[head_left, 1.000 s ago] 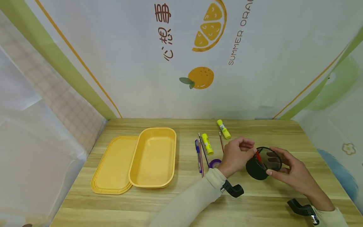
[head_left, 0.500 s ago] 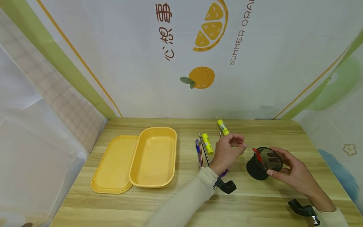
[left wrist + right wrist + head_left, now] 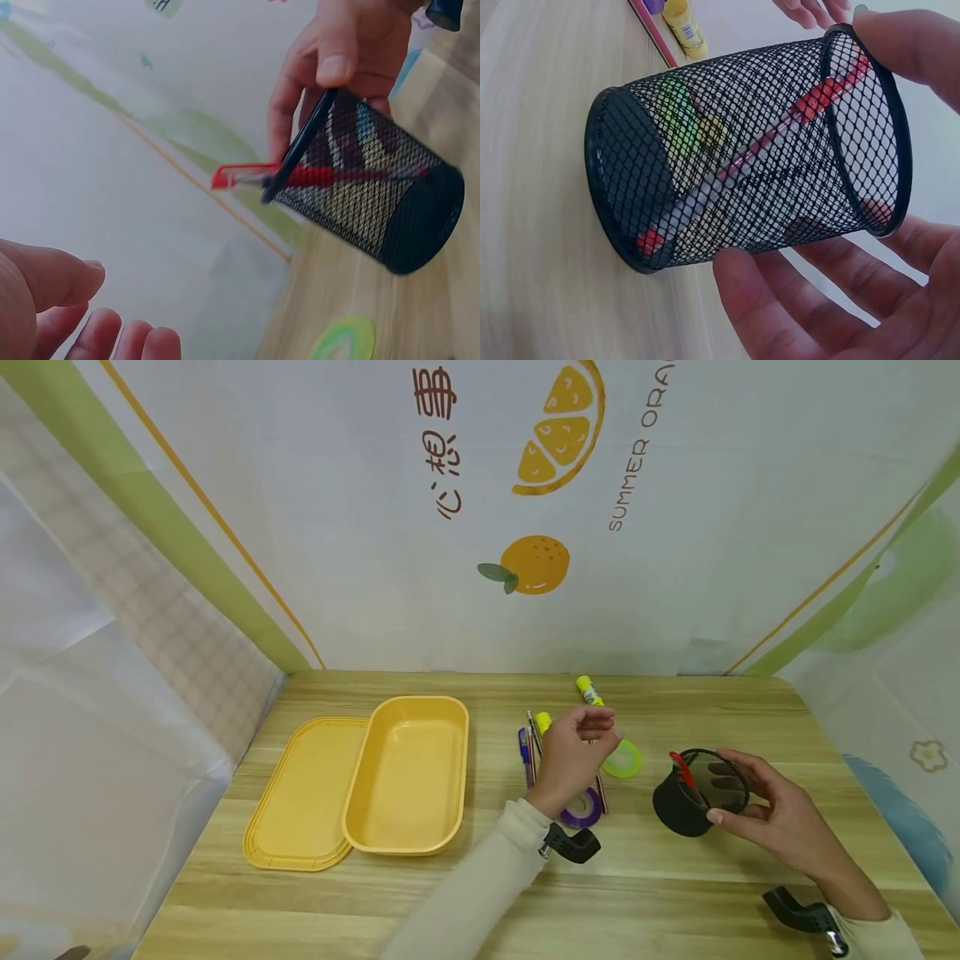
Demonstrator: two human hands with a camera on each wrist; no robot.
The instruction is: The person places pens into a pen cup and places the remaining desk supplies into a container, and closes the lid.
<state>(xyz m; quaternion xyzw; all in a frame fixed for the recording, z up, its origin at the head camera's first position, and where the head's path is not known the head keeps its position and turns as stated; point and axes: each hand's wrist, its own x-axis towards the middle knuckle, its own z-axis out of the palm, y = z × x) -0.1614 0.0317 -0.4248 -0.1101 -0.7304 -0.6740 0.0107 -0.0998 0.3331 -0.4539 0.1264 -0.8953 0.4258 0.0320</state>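
Observation:
My right hand [image 3: 780,818] grips a black mesh pen cup [image 3: 673,808] by its rim and side, thumb at the rim. The cup leans over, its mouth toward the right hand. A red pen [image 3: 757,150] lies slantwise inside, its red cap sticking out past the rim in the left wrist view. My left hand [image 3: 572,758] hovers left of the cup with fingers loosely bent and nothing in them. Under and around it are a purple tape roll [image 3: 597,810], a yellow-green tape roll [image 3: 634,767] and a pencil [image 3: 603,795], partly covered by the hand.
Two yellow glue sticks, one farther back [image 3: 588,690] and one partly hidden [image 3: 543,722], lie on the wooden table [image 3: 675,902]. A blue-capped pen [image 3: 524,748] and more pencils are beside them. Farther left, a yellow box [image 3: 408,785] overlaps its lid [image 3: 296,810].
The left hand let go of the red pen, leaving it in the cup, and moved left away from it. The yellow-green tape roll came into view. The right hand and cup hardly moved.

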